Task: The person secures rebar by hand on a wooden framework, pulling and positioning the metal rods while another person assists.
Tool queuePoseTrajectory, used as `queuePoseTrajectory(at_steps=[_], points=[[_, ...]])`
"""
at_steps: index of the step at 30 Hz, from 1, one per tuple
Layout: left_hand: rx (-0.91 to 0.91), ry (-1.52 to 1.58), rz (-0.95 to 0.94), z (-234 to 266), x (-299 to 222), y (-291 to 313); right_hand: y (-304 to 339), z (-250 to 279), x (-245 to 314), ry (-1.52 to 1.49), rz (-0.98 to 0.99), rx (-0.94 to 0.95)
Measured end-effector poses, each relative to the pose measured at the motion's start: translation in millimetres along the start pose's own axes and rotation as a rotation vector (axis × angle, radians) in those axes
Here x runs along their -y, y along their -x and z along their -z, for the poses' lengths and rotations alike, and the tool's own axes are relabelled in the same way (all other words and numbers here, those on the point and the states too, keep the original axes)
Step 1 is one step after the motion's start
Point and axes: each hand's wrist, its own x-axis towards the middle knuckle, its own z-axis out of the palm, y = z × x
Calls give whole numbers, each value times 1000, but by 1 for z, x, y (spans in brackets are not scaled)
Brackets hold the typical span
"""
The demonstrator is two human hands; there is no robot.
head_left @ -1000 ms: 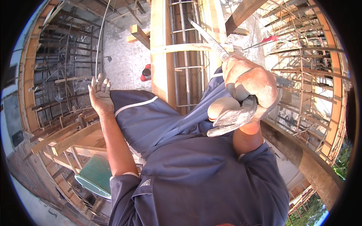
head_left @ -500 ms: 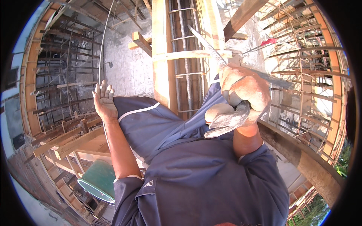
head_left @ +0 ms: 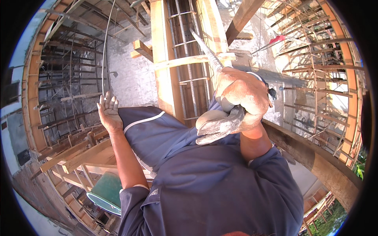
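Note:
My right hand [head_left: 242, 98] is closed round a grey, dusty crowbar [head_left: 206, 50]. Its split claw end juts out below my fist, toward my body. The shaft runs away from me, its far tip over the channel between the wooden boards [head_left: 162, 59]. Inside that channel lies a cage of ribbed steel bars [head_left: 189, 51] with cross ties. A wooden batten [head_left: 193, 61] bridges the boards, close beyond my right fist. My left hand [head_left: 109, 112] is open beside my knee, palm up and fingers stretched. A thin pale rod or cable [head_left: 104, 51] reaches its fingertips; contact is unclear.
Timber beams [head_left: 240, 23] and a thick plank [head_left: 315, 161] flank me on the right. A green bucket [head_left: 106, 190] sits at lower left by lumber. Bar grids stand on both sides. A red-ended stick [head_left: 275, 40] lies at far right.
My right fist and the crowbar have shifted left, and a small dark object shows beside that wrist. The whole view has moved slightly. My left hand stays open beside my knee.

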Motion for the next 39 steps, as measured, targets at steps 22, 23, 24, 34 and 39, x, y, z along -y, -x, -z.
queuePoseTrajectory(at_steps=[22,23,24,34,39], points=[[-3,44,-13,1,1,-1,-1,-3,0,-50,-15,2],[-4,41,-14,1,1,0,-1,-3,0,-59,-18,4],[-5,37,-15,1,1,0,0,-3,0,-62,-19,8],[1,47,-15,0,2,-1,4,-3,-2,-123,-42,-2],[14,49,-19,1,1,0,4,-1,-6,-155,-12,8]])
